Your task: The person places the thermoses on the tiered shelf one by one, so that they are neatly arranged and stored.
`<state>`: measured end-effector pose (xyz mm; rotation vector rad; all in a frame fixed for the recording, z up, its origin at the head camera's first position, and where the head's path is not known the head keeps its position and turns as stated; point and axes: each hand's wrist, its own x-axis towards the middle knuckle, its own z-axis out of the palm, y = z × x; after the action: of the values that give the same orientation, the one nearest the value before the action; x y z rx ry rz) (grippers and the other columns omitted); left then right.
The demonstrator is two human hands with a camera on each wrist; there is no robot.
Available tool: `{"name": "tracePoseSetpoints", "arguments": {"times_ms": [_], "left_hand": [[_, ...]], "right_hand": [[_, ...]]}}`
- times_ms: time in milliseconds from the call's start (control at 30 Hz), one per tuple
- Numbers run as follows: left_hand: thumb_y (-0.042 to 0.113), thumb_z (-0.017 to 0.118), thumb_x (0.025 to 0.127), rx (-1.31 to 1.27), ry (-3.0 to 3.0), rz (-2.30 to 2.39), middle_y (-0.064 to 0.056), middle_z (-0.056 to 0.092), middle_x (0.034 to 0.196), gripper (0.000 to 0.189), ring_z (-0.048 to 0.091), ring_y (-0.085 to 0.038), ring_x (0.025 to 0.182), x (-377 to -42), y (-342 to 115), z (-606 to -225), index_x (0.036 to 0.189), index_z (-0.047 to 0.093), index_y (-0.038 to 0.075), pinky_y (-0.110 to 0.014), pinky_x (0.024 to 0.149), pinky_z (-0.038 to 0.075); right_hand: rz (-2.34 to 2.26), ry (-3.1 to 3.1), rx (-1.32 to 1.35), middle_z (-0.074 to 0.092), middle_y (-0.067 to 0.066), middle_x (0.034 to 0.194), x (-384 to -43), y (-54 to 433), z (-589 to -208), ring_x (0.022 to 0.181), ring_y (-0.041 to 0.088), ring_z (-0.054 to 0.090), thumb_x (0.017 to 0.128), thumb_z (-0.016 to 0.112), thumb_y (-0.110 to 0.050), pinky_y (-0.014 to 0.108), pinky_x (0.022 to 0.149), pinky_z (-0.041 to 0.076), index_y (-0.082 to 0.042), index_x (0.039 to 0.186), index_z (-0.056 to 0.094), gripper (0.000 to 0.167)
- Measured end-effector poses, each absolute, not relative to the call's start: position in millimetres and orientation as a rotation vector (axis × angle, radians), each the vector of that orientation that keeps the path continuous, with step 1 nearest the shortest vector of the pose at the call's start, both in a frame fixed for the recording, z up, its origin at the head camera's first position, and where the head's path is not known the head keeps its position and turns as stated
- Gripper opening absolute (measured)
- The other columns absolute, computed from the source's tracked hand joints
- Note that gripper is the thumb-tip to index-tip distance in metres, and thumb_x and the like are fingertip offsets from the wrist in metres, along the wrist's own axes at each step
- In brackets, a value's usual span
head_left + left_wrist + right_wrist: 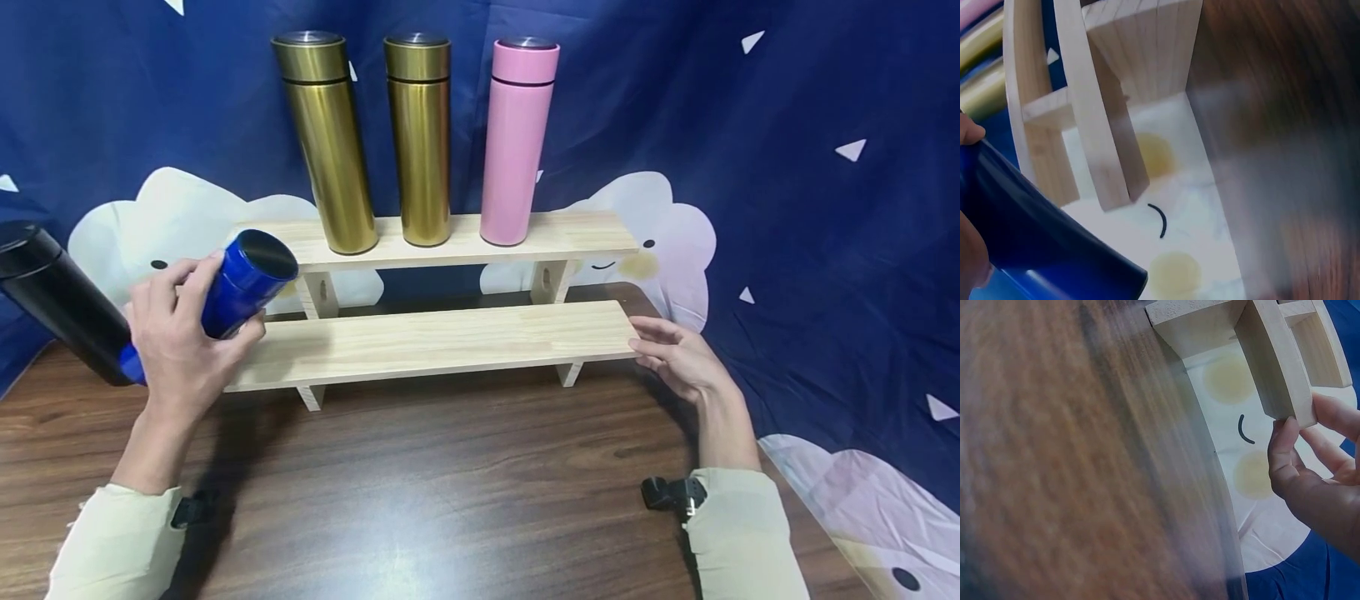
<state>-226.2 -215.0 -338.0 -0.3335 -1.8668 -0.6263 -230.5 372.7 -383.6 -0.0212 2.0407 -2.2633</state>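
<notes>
Gripping a blue bottle (242, 287), left fingers (197, 292) hover near the lower shelf (450, 340); right fingers (658, 329) pinch its edge.

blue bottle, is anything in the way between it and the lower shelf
Nothing visible: the left hand holds the blue bottle by the left end of the lower shelf; the black bottle is farther left.

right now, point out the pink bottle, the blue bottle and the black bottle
Pink bottle (518, 158): head view, middle of its body.
Blue bottle (242, 287): head view, side near its dark end.
Black bottle (72, 312): head view, middle of its body.
</notes>
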Motion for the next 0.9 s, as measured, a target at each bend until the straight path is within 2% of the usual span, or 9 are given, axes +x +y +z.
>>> {"name": "tracePoseSetpoints", "arguments": {"times_ms": [300, 733, 900], "left_hand": [[0.034, 0.072, 0.074, -0.453, -1.893, -0.622, -0.025, 0.061, 0.123, 0.061, 0.048, -0.051, 0.107, -225.9, -198.1, -337.1, 0.131, 0.066, 0.013, -0.065, 0.086, 0.028], [0.031, 0.073, 0.079, -0.548, -1.951, -0.570, -0.022, 0.059, 0.128, 0.062, 0.049, -0.049, 0.112, -227.3, -173.0, -328.5, 0.138, 0.061, 0.017, -0.065, 0.084, 0.031], [0.030, 0.073, 0.081, -0.585, -1.969, -0.545, -0.022, 0.059, 0.127, 0.061, 0.050, -0.048, 0.109, -227.2, -165.4, -328.2, 0.140, 0.060, 0.018, -0.063, 0.082, 0.032]], "right_hand": [[-2.246, 2.048, -0.001, 0.067, 0.000, 0.105, -230.8, 370.6, -382.1, 0.090, 0.010, 0.065, 0.095, 0.063, 0.006, 0.023, 0.076, 0.052, 0.002, 0.132, 0.051, 0.040], [-2.244, 2.059, -0.036, 0.066, 0.001, 0.105, -231.7, 372.6, -382.6, 0.090, 0.010, 0.065, 0.095, 0.063, 0.006, 0.024, 0.076, 0.052, -0.006, 0.124, 0.060, 0.032], [-2.255, 2.049, -0.027, 0.066, 0.000, 0.105, -231.2, 372.8, -384.1, 0.090, 0.010, 0.065, 0.095, 0.064, 0.005, 0.024, 0.076, 0.052, -0.004, 0.127, 0.058, 0.034]]}}
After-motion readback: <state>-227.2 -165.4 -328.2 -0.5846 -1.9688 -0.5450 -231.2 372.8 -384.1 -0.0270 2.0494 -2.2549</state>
